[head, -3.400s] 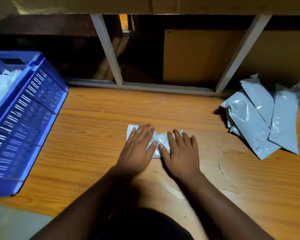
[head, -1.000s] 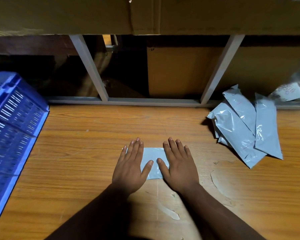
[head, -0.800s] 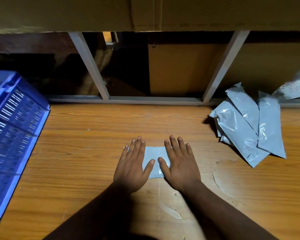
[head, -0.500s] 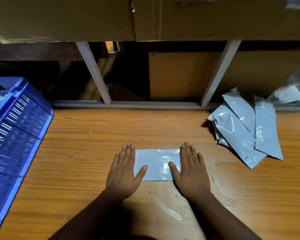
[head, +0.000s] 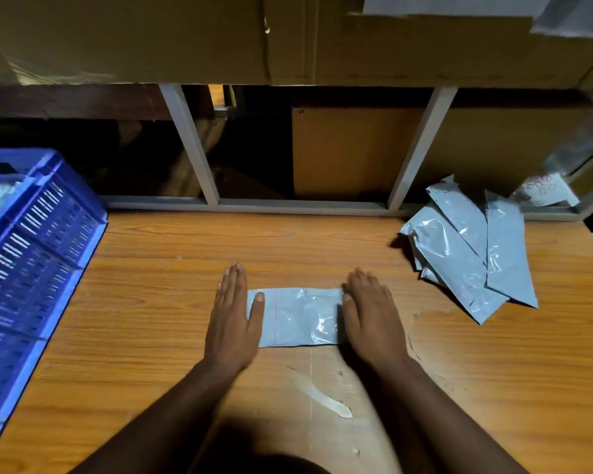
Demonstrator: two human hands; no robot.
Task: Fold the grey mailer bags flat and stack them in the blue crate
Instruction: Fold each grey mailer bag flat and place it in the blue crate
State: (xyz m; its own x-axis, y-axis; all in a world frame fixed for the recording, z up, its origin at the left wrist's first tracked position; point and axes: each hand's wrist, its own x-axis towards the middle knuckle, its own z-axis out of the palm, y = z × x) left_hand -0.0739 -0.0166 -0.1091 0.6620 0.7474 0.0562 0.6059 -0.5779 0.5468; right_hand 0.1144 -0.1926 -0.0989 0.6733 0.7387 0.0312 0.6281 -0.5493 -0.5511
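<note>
A folded grey mailer bag (head: 298,316) lies flat on the wooden table (head: 151,302), straight in front of me. My left hand (head: 233,319) presses its left end with straight fingers and the thumb on the bag. My right hand (head: 370,316) lies flat over its right end, fingers straight. A loose pile of unfolded grey mailer bags (head: 473,248) sits at the back right of the table. The blue crate (head: 31,268) stands at the left edge, with pale bags showing inside at its far corner.
A grey metal frame (head: 192,145) runs along the table's back edge, with cardboard boxes (head: 343,152) behind and above it. A strip of white tape (head: 326,398) sticks to the table near me. The table's veneer is chipped by my right wrist.
Both hands have slid apart along the folded bag, the left going left and the right going right, so more of the bag shows between them.
</note>
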